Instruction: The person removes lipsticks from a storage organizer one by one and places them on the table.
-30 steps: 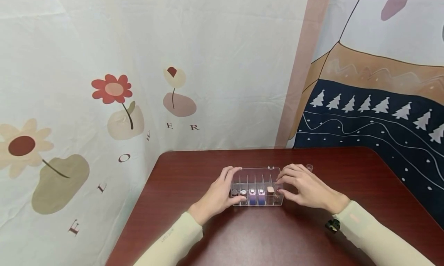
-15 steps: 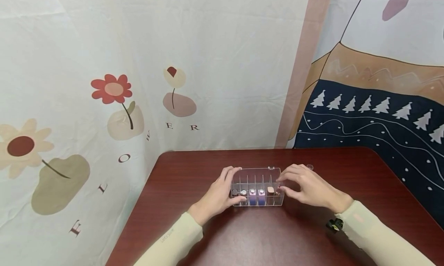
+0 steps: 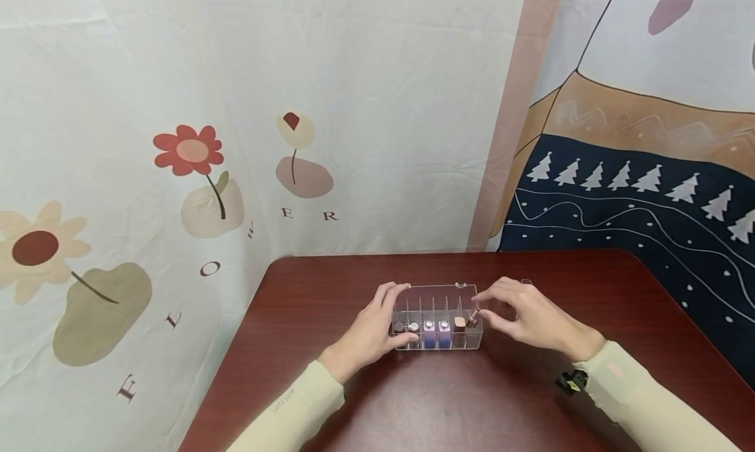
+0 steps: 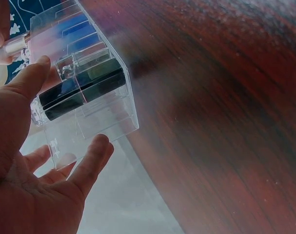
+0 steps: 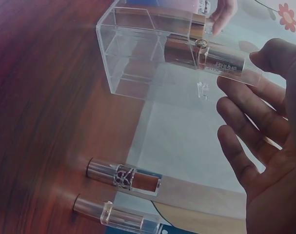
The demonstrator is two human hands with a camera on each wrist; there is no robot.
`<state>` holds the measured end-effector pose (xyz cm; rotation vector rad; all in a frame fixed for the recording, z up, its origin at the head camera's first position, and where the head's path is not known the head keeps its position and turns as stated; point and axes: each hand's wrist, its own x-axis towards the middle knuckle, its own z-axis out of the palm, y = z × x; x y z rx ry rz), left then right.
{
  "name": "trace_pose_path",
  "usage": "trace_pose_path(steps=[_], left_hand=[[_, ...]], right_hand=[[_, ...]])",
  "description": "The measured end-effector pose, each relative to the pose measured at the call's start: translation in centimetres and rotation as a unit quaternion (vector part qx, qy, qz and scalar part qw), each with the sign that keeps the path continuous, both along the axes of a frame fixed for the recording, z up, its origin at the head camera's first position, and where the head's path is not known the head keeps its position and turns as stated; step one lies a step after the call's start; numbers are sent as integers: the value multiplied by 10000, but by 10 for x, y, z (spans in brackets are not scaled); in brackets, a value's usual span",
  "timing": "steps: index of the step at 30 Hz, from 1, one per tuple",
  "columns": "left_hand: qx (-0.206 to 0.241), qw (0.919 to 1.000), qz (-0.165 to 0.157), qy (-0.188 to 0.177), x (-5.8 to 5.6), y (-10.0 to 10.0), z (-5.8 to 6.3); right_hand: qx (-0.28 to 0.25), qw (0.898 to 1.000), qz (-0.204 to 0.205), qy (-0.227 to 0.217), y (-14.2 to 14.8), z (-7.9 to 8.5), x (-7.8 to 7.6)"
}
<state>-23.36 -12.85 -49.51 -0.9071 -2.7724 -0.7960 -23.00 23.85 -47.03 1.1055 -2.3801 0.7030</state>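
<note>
On the table stands a clear divided lipstick organizer. My left hand grips its left end, the thumb at the front and the fingers behind. With thumb and fingertips, my right hand pinches the clear-capped end of a rose-gold lipstick. That lipstick leans, its lower end at the rightmost compartment. Other compartments hold two purple-blue tubes, a brown tube with a beige top and dark tubes by my left thumb.
The right wrist view shows two more lipsticks standing on the table beyond the right hand: one with a dark red middle, another with a clear cap. A patterned cloth hangs behind the table's far edge.
My right hand has risen slightly and shifted a little right, and the lipstick it pinches now shows higher and tilted out of the end compartment. The left hand has stayed in place.
</note>
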Motion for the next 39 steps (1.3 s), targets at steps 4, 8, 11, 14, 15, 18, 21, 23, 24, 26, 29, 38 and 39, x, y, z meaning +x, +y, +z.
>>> trace_pose_path(steps=[4, 8, 11, 14, 15, 18, 21, 23, 24, 26, 29, 38, 39], left_hand=[[9, 10000, 4, 43, 0, 0, 0], [-7, 10000, -1, 57, -1, 0, -1], [-28, 10000, -17, 70, -1, -1, -2], [-48, 10000, -12, 81, -2, -1, -2], [-52, 9999, -7, 95, -2, -1, -2], [-92, 10000, 23, 24, -2, -1, -2], [-78, 9999, 27, -78, -2, -1, -2], [-44, 9999, 24, -127, -2, -1, -1], [-22, 9999, 23, -139, -2, -1, -1], [16, 9999, 22, -143, -1, -1, -1], [8, 9999, 41, -165, -1, 0, -1], [-25, 9997, 75, -215, 0, -1, -1], [-19, 9997, 77, -221, 0, -1, -1]], right_hand=[[-302, 9994, 142, 68, 2, 4, -2], [-510, 9983, 229, 178, 4, 8, -3], [-583, 9979, 199, 210, 7, 11, -3], [-571, 9982, 65, 168, 12, 15, -4], [-564, 9983, 14, 151, 13, 16, -4], [-542, 9984, -145, 89, 18, 19, -4], [-544, 9980, -302, 51, 22, 22, -3], [-533, 9978, -403, 35, 25, 24, -3], [-529, 9976, -448, 22, 27, 24, -3], [-523, 9973, -524, 30, 30, 26, -3], [-522, 9967, -619, 74, 34, 27, -3], [-465, 9944, -884, 343, 51, 26, -7], [-464, 9941, -923, 336, 53, 25, -7]])
